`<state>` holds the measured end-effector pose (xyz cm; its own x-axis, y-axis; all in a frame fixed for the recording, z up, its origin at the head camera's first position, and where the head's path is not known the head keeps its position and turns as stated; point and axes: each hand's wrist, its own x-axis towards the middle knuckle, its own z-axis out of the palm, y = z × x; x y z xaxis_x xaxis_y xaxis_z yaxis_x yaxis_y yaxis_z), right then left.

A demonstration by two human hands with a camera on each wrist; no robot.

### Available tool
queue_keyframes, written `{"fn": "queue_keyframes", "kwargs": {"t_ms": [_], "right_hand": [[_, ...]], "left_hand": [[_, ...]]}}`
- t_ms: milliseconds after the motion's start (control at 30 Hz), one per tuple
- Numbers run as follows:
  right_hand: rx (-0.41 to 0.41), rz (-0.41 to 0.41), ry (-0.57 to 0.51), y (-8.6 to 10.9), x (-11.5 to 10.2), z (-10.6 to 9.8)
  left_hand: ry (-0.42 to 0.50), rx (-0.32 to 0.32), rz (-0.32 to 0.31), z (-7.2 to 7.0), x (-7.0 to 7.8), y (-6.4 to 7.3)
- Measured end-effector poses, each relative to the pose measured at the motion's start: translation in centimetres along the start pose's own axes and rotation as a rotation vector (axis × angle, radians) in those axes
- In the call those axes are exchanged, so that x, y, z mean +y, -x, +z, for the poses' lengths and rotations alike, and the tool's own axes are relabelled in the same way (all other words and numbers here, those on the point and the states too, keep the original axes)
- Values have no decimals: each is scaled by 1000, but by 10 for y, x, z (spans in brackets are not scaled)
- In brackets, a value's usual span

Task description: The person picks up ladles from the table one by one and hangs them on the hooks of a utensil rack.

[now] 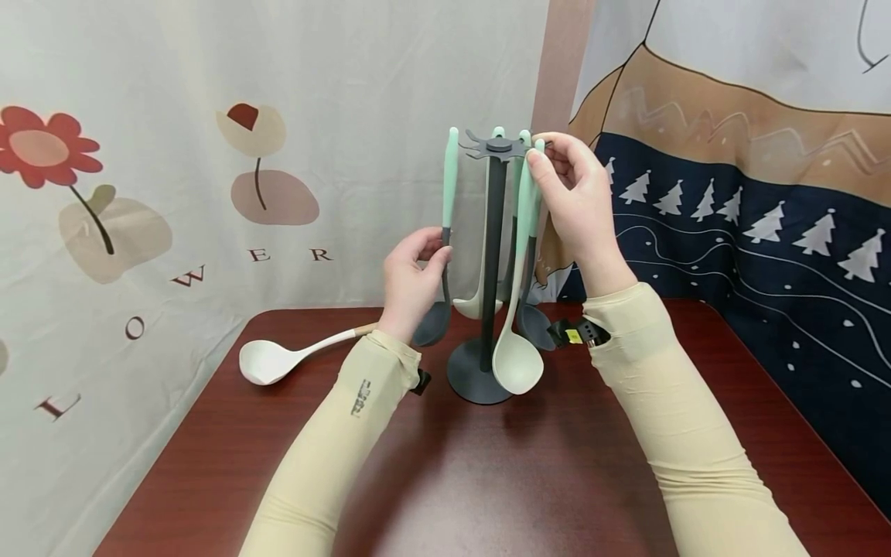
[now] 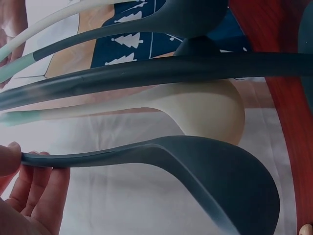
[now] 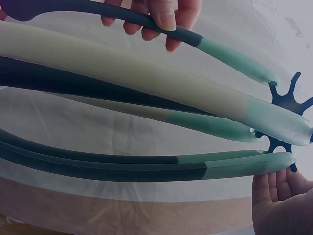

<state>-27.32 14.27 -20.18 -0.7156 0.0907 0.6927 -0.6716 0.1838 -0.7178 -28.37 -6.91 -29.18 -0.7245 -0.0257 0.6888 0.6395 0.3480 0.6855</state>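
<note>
My left hand (image 1: 411,278) pinches the neck of a dark grey ladle (image 2: 210,171) between thumb and fingers. The ladle's mint handle (image 1: 451,178) points up at the left of a dark utensil stand (image 1: 493,255), its tip beside a hook in the right wrist view. At the top right of the stand, my right hand (image 1: 574,182) holds the mint handle end of a dark grey spoon (image 1: 536,329) close to the hooked rack (image 1: 500,145). A cream ladle (image 1: 518,363) hangs in front, and another cream utensil (image 1: 480,305) hangs behind the post.
A white spoon (image 1: 267,362) with a wooden handle end lies on the red-brown table (image 1: 515,480), left of the stand. The stand's round base (image 1: 480,387) rests on the table. Printed curtains (image 1: 390,116) hang behind and at the right.
</note>
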Motion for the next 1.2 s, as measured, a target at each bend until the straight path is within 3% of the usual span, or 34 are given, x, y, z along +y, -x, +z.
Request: {"fn": "queue_keyframes", "kwargs": {"t_ms": [667, 1200], "right_hand": [[5, 13, 5, 1, -1, 0], [5, 22, 12, 2, -1, 0]], "left_hand": [[-39, -21, 24, 5, 1, 2], [-35, -68, -36, 10, 1, 6]]}}
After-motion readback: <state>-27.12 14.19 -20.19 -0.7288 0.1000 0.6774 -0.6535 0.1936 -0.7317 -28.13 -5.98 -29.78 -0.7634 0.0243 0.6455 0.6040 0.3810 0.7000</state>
